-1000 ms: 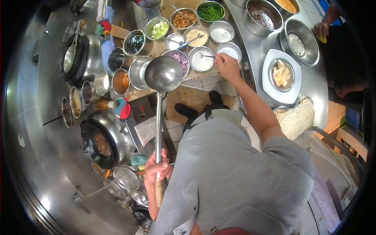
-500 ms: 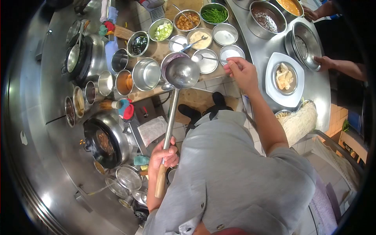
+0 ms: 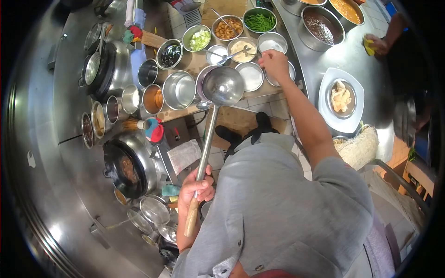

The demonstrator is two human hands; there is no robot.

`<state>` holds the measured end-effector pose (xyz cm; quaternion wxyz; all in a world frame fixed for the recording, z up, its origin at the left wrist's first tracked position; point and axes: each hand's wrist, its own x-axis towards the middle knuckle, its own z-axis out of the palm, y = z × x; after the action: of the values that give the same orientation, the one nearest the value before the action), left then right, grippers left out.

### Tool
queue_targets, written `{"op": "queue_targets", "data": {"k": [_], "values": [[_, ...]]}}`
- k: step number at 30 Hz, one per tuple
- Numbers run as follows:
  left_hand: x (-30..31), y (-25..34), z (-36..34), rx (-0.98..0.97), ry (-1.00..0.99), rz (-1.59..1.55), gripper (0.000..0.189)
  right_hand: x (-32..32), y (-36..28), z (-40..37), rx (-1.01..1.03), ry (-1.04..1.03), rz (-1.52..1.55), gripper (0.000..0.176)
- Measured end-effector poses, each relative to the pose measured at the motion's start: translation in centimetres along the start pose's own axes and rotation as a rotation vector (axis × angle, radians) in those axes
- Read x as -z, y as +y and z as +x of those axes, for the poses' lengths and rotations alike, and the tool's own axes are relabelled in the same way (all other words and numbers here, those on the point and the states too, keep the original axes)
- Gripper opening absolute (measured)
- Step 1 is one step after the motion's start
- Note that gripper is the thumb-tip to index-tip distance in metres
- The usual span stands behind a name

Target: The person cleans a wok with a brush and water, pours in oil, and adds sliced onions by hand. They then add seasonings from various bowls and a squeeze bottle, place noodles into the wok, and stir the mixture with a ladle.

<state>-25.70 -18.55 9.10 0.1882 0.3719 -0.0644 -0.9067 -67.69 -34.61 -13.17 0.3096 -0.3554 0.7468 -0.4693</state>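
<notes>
The left hand point(image 3: 196, 186) grips the ladle point(image 3: 223, 86); beyond it, the right hand point(image 3: 274, 65), apparently pinching a spoon point(image 3: 251, 54), has moved from the ladle's edge to the beige-filled bowl point(image 3: 230, 47), so spooning seems to switch bowls.

Single head-worn view, facing steeply down (wide, dark-rimmed), above both hands point(image 3: 196, 186) point(image 3: 276, 66)

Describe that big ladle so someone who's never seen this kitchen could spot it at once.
Find the grey shirt filling the lower middle, then the left hand at its edge. From that hand, the ladle slants up to a round metal scoop. Unlike the round metal containers beyond, it has a long shaft ending in a pale wooden grip.
</notes>
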Motion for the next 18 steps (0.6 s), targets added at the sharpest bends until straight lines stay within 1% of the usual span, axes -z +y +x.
{"op": "queue_targets", "data": {"k": [2,6,9,12,15,18], "values": [[0.0,0.0,0.0,-0.004,0.007,-0.004,0.037,0.3,-0.1,0.2,-0.162,-0.035,0.167,0.026],[0.0,0.5,0.4,0.008,0.004,0.007,0.038,0.8,-0.6,0.3,-0.148,-0.027,0.138,0.026],[-0.2,1.0,0.8,0.019,-0.011,0.007,0.038,2.1,-0.8,-0.3,-0.166,-0.012,0.233,0.026],[-0.3,1.3,1.3,0.029,-0.022,0.002,0.037,4.2,-1.7,-1.8,-0.233,-0.021,0.339,0.023],[-0.4,1.5,1.7,0.04,-0.018,0.006,0.036,6.9,-5.1,-4.9,-0.125,-0.079,0.363,0.022],[-0.7,1.8,2.4,0.064,-0.036,0.0,0.036,8.1,-6.3,-6.6,0.272,0.119,-0.065,0.022]]}}
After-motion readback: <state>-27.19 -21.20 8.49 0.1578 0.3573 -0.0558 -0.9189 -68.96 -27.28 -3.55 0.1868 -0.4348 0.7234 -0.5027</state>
